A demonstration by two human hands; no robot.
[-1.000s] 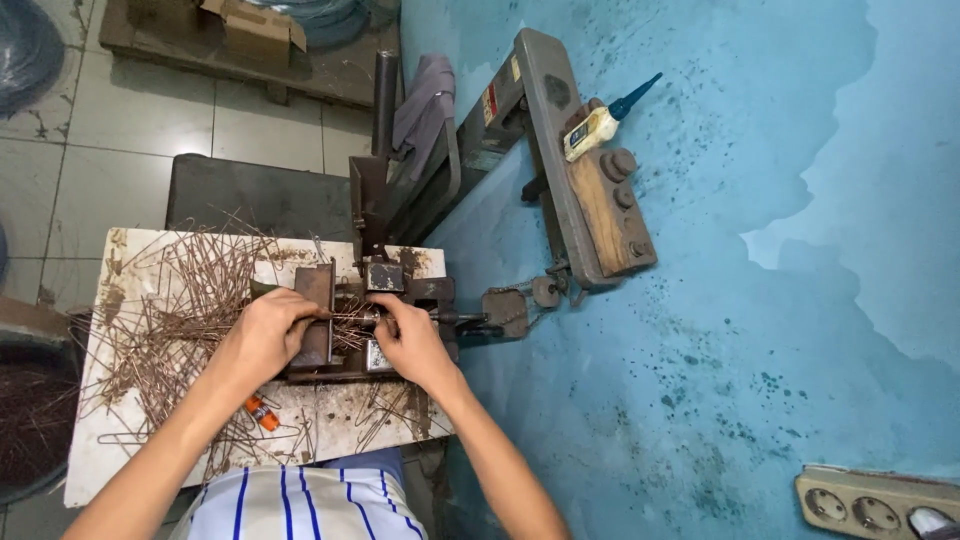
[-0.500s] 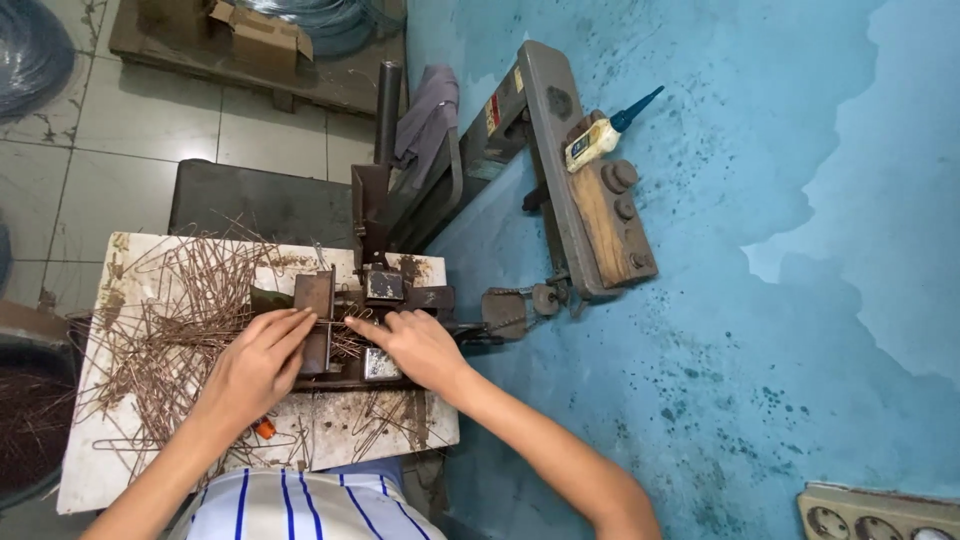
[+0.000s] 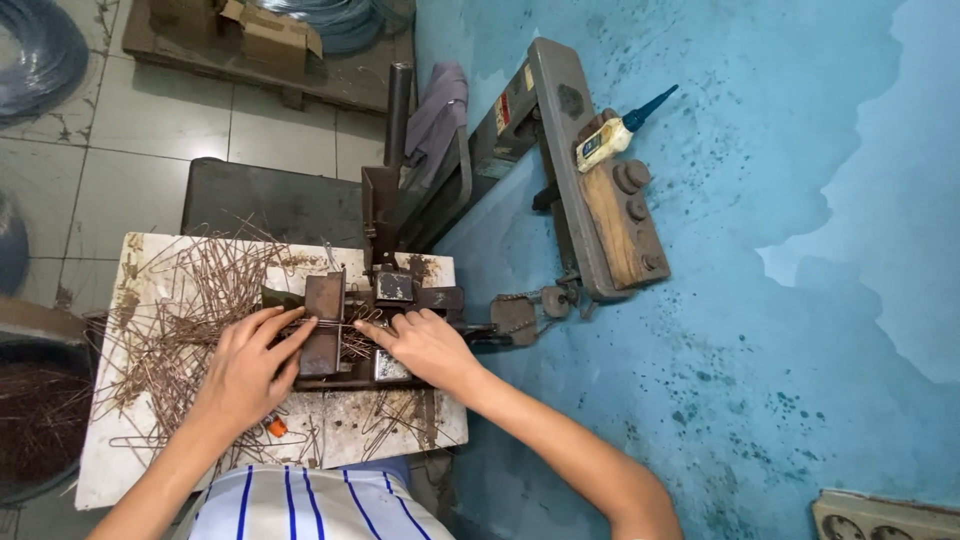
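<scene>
The person is wearing a white shirt (image 3: pixel 300 505) with thin blue vertical stripes, showing at the bottom edge. Both forearms are showing bare, and the left hand (image 3: pixel 245 370) and right hand (image 3: pixel 425 345) are wearing no gloves or rings.

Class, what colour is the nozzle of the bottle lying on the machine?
Dark blue, on the bottle; head view.

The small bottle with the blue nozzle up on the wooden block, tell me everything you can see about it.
The bottle is small, pale yellowish and looks like plastic, with a label on its side and a long tapered blue nozzle. It lies tilted on its side, nozzle pointing up and to the right in the picture, toward the blue wall. It rests on the top end of the wooden block, above the round knobs. Neither hand touches it; its contents cannot be seen.
</scene>
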